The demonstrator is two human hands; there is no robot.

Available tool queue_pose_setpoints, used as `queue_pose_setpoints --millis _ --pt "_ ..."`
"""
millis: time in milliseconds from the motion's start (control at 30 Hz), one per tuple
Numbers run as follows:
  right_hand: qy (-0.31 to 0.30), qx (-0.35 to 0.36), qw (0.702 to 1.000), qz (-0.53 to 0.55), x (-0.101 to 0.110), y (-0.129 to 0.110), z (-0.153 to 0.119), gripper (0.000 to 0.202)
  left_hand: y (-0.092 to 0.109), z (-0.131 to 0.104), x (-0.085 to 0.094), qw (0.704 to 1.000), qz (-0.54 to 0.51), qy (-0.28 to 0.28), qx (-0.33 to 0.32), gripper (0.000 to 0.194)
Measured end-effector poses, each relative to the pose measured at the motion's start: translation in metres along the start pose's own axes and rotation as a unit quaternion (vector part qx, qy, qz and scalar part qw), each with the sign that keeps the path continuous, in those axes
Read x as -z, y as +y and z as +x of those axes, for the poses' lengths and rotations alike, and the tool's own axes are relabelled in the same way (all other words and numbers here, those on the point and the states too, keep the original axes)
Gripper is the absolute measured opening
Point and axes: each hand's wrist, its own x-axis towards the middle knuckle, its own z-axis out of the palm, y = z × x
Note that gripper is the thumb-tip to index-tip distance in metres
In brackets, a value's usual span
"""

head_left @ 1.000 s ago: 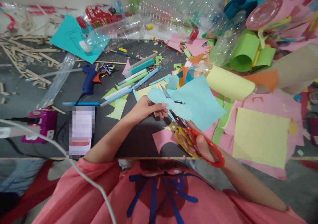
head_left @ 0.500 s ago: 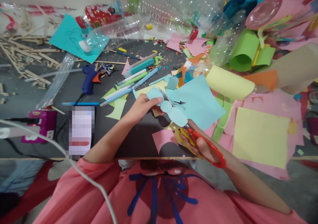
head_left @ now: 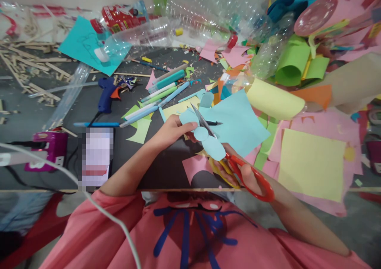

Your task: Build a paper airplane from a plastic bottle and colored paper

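Between thumb and fingers, my left hand [head_left: 178, 130] pinches a light blue paper cutout [head_left: 213, 148] made of joined rounded shapes. My right hand [head_left: 248, 177] has its fingers in the handles of scissors [head_left: 256, 181], one red and one yellow. The scissor blades point up and to the left, beside the cutout's right edge. Behind the blades lies a larger light blue sheet [head_left: 241, 122] with a dark pointed tool [head_left: 214, 123] on it. Another rounded light blue piece [head_left: 206, 99] rests above the hands.
Markers [head_left: 166, 82], a blue glue gun [head_left: 106, 94] and a phone [head_left: 97, 155] lie to the left. Clear plastic bottles [head_left: 139, 34] line the back. On the right are a yellow sheet [head_left: 312, 163], pink paper [head_left: 353, 142] and green rolled paper [head_left: 293, 62]. A white cable [head_left: 104, 209] crosses the lower left.
The cutout and my left hand have shifted slightly right. The scissors' handles have spread wider, and their blades show more beside the paper.
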Motion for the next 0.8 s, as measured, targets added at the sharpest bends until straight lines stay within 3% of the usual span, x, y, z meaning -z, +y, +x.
queue_pose_setpoints --millis 400,800 --pt "-0.001 -0.013 0.999 0.047 -0.0015 0.0000 0.0015 0.078 -0.0042 0.0016 0.0021 1.000 -0.020 0.008 0.009 0.033" --pt "0.012 -0.008 1.000 0.004 0.0042 0.0003 -0.0037 0.069 -0.0089 0.0039 0.0046 0.999 -0.029 0.023 -0.002 0.029"
